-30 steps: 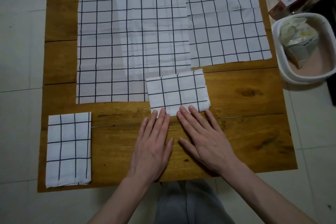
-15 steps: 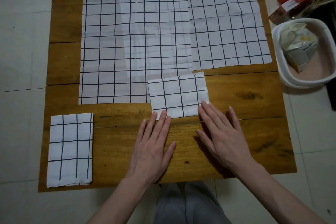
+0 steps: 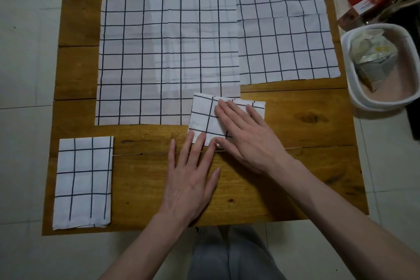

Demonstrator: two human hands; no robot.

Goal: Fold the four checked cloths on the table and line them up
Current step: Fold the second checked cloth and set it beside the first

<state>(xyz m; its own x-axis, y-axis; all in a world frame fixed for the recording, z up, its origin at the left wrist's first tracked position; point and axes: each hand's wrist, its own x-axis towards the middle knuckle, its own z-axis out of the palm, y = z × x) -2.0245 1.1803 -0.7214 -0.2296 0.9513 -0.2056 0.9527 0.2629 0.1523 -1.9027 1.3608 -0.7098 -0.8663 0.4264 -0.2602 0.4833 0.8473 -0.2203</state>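
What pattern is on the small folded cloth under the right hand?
White with a dark grid check; the head view shows the small folded cloth under the right hand.

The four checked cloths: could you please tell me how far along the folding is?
One folded cloth lies finished at the table's near left corner. A second, small folded cloth is being pressed flat by the right hand and left hand. The large cloth and right cloth remain spread out.

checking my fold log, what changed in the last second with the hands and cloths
The right hand slid forward from the table edge of the small folded cloth onto its top, fingers flat, pressing it. The cloth's right part looks narrower, perhaps folded over. The left hand stayed flat, fingertips at the cloth's near edge. The folded cloth at the near left and both spread cloths did not move.
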